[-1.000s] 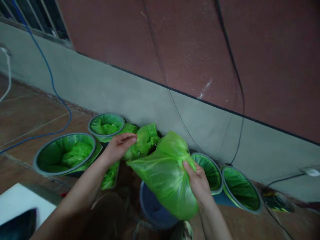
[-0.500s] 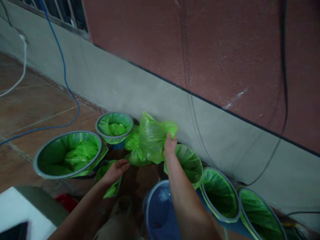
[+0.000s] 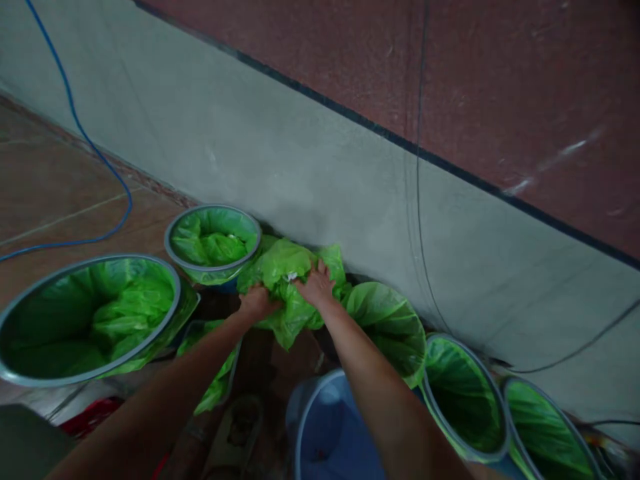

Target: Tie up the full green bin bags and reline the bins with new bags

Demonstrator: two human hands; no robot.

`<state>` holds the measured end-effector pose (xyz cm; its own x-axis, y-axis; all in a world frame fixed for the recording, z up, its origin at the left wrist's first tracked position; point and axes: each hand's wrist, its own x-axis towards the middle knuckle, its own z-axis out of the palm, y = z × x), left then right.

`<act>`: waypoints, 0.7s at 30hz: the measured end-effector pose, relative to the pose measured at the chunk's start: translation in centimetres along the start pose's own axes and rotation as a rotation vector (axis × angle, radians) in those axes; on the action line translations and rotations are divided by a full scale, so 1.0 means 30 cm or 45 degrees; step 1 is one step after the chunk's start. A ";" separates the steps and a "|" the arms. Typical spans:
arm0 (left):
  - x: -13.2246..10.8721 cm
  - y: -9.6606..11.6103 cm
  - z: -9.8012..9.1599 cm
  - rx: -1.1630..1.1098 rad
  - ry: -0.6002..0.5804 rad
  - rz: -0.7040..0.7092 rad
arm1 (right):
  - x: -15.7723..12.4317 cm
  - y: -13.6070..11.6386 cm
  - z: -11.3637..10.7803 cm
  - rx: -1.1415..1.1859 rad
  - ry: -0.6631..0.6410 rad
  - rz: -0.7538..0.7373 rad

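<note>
A crumpled, translucent green plastic bag [image 3: 287, 263] lies low against the wall between the lined bins, with something small and white showing in its folds. My left hand [image 3: 257, 303] is closed on the bag's near left side, its fingertips partly hidden in the plastic. From the right, my right hand [image 3: 316, 285] grips the top of the bag, thumb apart from the fingers. Whatever is under the bag is covered. Just right of it stands a bin with a green liner [image 3: 387, 327] spread over its mouth.
Two grey-rimmed bins, a large one [image 3: 177, 287] and a smaller one [image 3: 257, 243], hold bunched green plastic at left. A blue unlined bucket [image 3: 300, 427] stands near me. Two lined bins [image 3: 504, 407] [image 3: 510, 387] are at right. A blue cable [image 3: 95, 148] crosses the floor.
The bag has gone from raised and puffed out to low and crumpled. My left hand has moved from beside it onto it; my right hand has come down. The view has shifted.
</note>
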<state>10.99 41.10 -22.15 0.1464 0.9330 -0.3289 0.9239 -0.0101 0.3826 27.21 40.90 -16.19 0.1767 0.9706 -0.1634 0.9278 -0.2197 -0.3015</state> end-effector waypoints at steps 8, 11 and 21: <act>0.039 -0.058 0.184 0.211 -0.130 0.049 | 0.033 0.103 0.327 0.023 -0.249 0.209; 0.070 -0.091 0.237 0.268 -0.180 0.054 | 0.039 0.103 0.418 -0.025 -0.248 0.211; 0.015 -0.129 0.176 0.232 -0.289 0.008 | -0.036 0.113 0.351 -0.096 -0.297 -0.019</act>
<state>9.35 39.67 -28.34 0.2091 0.8283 -0.5198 0.9680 -0.0997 0.2305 26.71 38.05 -26.94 0.0905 0.9227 -0.3747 0.9532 -0.1892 -0.2357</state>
